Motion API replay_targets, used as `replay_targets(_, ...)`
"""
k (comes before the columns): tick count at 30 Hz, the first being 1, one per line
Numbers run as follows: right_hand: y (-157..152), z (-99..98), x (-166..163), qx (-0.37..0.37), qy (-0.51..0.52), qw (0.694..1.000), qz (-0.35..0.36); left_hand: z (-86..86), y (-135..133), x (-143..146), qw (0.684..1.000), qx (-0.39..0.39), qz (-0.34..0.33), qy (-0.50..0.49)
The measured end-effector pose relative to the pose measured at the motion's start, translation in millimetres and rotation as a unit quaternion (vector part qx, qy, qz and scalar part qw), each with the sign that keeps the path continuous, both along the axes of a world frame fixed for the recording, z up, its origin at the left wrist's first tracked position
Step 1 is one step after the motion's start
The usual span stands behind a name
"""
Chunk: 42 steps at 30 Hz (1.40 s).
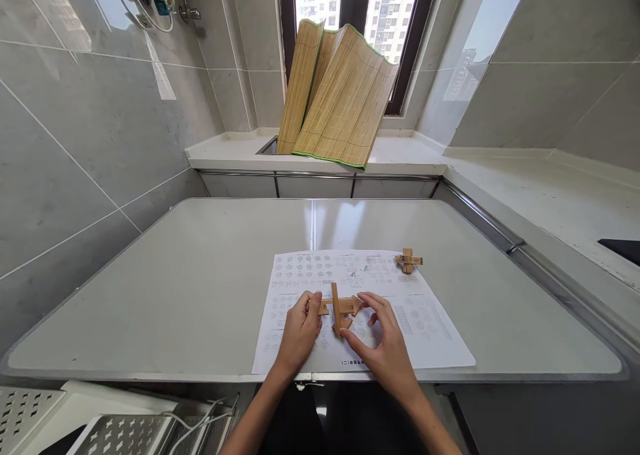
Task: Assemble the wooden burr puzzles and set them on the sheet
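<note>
Both my hands are over a printed instruction sheet [430, 335] lying on a grey table [200, 282]. Between them is a crossed assembly of wooden puzzle pieces [337, 306]. My left hand [299, 332] pinches its left end. My right hand [385, 345] grips its right end and lower part with thumb and fingers. A second small wooden cross [409, 260] lies apart on the sheet's far right corner, untouched.
Rolled bamboo mats [335, 95] lean against the window behind the table. A white counter [550, 195] runs along the right, with a dark object [623, 248] at its edge. Perforated metal trays [115, 435] and cables sit below the table's near left.
</note>
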State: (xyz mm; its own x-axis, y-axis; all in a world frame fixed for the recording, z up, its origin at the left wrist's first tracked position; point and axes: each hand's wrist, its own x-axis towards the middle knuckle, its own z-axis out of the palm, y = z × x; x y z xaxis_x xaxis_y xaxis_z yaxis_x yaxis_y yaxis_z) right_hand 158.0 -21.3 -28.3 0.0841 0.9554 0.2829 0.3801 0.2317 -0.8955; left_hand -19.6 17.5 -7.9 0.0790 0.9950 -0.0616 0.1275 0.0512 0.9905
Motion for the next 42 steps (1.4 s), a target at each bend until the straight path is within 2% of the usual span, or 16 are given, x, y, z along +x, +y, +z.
replay_targets(5, 3, -8.6, -5, 0.018, -0.071, 0.997, 0.015, -2.6, 2, -1, 1.0, 0.016, 0.01, -0.022)
replay_targets(10, 6, -15.8, -11, 0.045, -0.134, 0.99, -0.018, -2.1, 4, 0, 0.998, 0.008, 0.022, -0.054)
replay_targets(17, 7, -18.4, -12, 0.046, -0.12, 0.991, -0.029, -7.1, 6, -1, 0.996, 0.007, 0.034, -0.079)
replay_targets(23, 2, -9.9, -7, 0.016, -0.052, 0.999, 0.003, -5.4, 6, -4, 0.993, -0.011, 0.025, -0.113)
replay_targets(26, 2, -7.2, -5, -0.004, 0.026, 1.0, 0.009, -2.8, 6, -6, 0.987, -0.028, -0.001, -0.16)
replay_targets(30, 5, -6.5, 1, -0.031, 0.153, 0.988, 0.006, 1.6, 6, -6, 0.974, -0.047, -0.028, -0.221)
replay_targets(34, 7, -6.8, 6, -0.05, 0.204, 0.978, -0.015, 7.9, 6, -6, 0.962, -0.077, -0.036, -0.26)
replay_targets(39, 8, -7.5, 7, -0.082, 0.268, 0.96, 0.023, 10.6, 5, -9, 0.947, -0.1, -0.043, -0.301)
replay_targets(42, 8, -5.5, 7, -0.081, 0.292, 0.953, 0.018, 9.5, 6, -11, 0.936, -0.107, -0.042, -0.334)
